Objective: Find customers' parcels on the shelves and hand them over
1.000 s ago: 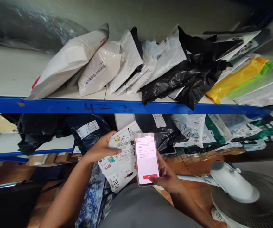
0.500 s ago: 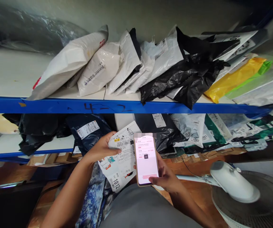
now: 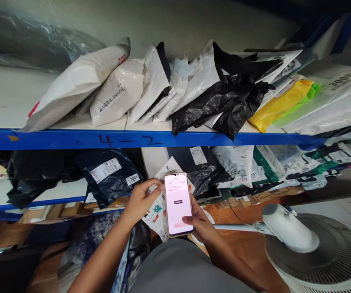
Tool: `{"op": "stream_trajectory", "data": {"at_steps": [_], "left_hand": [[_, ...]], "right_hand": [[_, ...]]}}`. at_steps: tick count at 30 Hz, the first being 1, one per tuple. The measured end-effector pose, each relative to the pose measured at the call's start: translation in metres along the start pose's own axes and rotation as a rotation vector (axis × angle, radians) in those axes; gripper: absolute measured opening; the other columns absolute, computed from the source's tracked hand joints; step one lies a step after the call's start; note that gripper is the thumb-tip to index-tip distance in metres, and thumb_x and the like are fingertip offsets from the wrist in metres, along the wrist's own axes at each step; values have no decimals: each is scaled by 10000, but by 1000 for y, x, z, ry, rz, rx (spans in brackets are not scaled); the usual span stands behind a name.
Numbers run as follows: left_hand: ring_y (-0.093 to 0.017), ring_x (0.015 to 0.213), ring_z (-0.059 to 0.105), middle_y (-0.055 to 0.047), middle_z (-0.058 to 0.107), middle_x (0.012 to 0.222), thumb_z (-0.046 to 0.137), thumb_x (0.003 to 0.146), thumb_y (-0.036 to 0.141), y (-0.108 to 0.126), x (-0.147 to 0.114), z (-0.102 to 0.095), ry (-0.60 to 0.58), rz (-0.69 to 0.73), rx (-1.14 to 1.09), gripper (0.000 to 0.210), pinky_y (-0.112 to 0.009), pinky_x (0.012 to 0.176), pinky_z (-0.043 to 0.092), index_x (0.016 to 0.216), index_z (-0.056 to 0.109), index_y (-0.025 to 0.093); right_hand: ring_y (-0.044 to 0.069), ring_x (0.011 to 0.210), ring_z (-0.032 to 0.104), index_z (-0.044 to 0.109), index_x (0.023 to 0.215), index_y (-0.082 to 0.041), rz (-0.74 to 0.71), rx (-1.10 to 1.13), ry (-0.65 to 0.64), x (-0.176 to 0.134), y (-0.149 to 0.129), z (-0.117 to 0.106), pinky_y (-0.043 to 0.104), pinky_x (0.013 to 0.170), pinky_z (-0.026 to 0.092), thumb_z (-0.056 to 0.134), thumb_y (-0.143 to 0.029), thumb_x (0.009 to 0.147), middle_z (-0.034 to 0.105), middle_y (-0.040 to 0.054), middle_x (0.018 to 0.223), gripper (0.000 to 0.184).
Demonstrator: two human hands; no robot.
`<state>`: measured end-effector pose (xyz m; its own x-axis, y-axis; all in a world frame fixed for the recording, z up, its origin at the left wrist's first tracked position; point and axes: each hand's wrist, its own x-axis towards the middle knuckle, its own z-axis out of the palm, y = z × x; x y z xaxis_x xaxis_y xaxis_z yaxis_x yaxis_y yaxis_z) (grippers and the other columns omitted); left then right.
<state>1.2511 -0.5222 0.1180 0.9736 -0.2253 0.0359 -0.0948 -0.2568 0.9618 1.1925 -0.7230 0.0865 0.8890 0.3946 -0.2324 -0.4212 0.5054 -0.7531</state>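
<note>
A lit phone (image 3: 178, 207) is held upright in front of my body by my right hand (image 3: 202, 221), whose thumb lies on the lower part of the screen. A small dark message box shows mid-screen. Behind the phone is a white printed parcel (image 3: 155, 213) with coloured drawings; the phone covers much of it. My left hand (image 3: 145, 199) is closed at the parcel's upper left, thumb and forefinger close together beside the phone's edge. Its other fingers are partly hidden.
A blue-edged shelf (image 3: 53, 138) marked 4-2 carries white, black and yellow mailing bags (image 3: 281, 106). Below it lie dark bags (image 3: 108, 173) and grey bags (image 3: 239, 160) with number labels. A white fan (image 3: 303, 236) stands at my right; cardboard boxes (image 3: 53, 211) sit low at left.
The phone has shifted slightly left and covers more of the parcel. My left hand has come to the phone's edge. The screen shows fewer entries and a wider message box. The view has shifted.
</note>
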Motion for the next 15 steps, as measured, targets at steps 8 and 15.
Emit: {"op": "stream_trajectory", "data": {"at_steps": [8, 15], "left_hand": [[-117, 660, 454, 41, 502, 685, 562, 831, 457, -11, 5, 11, 59, -49, -7, 295, -232, 651, 366, 727, 544, 181], [-162, 796, 579, 9, 629, 935, 500, 870, 419, -28, -2, 11, 153, -75, -139, 266, -261, 731, 438, 1037, 562, 223]], "right_hand": [[248, 971, 658, 390, 1323, -333, -26, -67, -32, -3, 2, -3, 427, 852, 495, 731, -151, 664, 653, 43, 1184, 763], [265, 1035, 643, 385, 1329, -307, -22, -57, -2, -4, 5, -6, 419, 852, 495, 751, -134, 625, 659, 48, 1192, 812]]}}
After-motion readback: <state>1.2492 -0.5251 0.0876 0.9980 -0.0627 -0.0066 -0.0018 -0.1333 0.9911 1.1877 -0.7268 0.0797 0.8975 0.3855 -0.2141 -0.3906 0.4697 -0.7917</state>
